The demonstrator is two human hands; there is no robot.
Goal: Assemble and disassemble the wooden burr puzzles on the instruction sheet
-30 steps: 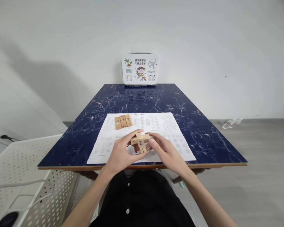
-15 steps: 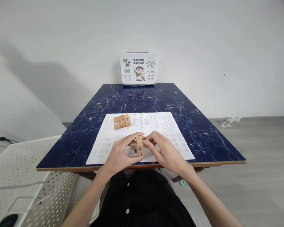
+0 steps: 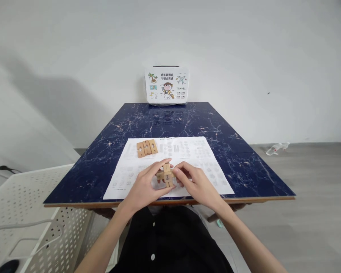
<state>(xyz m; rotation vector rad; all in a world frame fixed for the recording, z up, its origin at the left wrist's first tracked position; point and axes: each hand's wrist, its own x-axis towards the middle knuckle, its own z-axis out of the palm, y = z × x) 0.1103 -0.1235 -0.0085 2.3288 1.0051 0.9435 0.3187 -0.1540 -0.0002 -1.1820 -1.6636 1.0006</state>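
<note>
A small wooden cross-shaped puzzle (image 3: 167, 177), marked with the numbers 1 and 2, is held between both hands above the near edge of a printed instruction sheet (image 3: 204, 159). My left hand (image 3: 146, 187) grips its left side with curled fingers. My right hand (image 3: 197, 184) pinches its right side. Three loose wooden puzzle pieces (image 3: 147, 147) lie side by side on the sheet's far left part, apart from both hands.
The sheet lies on a dark blue marble-patterned table (image 3: 170, 121). A white box with cartoon travel pictures (image 3: 166, 85) stands at the far edge against the wall. A white perforated basket (image 3: 25, 212) sits at the left; a plastic bottle (image 3: 277, 148) lies on the floor.
The right hand has closed in from the puzzle's right side onto it. The puzzle's right arm, exposed a second ago, is now covered by the fingers. The loose pieces have not moved.
</note>
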